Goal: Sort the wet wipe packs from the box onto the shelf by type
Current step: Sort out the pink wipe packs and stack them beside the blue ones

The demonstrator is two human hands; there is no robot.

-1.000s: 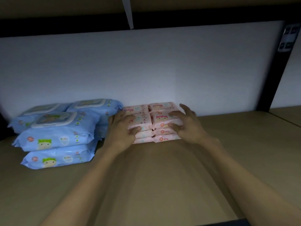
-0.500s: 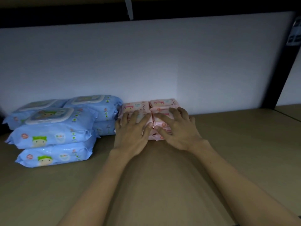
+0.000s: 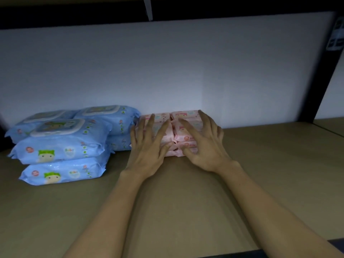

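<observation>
Two side-by-side stacks of small pink wet wipe packs (image 3: 186,116) stand against the back wall on the wooden shelf (image 3: 270,164). My left hand (image 3: 149,144) lies with spread, straight fingers over the front of the left pink stack. My right hand (image 3: 202,140) is spread the same way over the right stack, fingertips reaching its top. Left of them sit larger blue wet wipe packs (image 3: 61,146), stacked two high in front and two high behind. The box is out of view.
A white back wall (image 3: 186,67) closes the shelf behind. A dark upright post (image 3: 327,71) bounds it on the right, with another shelf bay beyond. A dark upper shelf beam (image 3: 167,12) runs overhead. Bare shelf board stretches right of the pink stacks.
My hands went from gripping the pink packs at their sides to lying flat and spread over their fronts. The pink stacks slid back toward the wall.
</observation>
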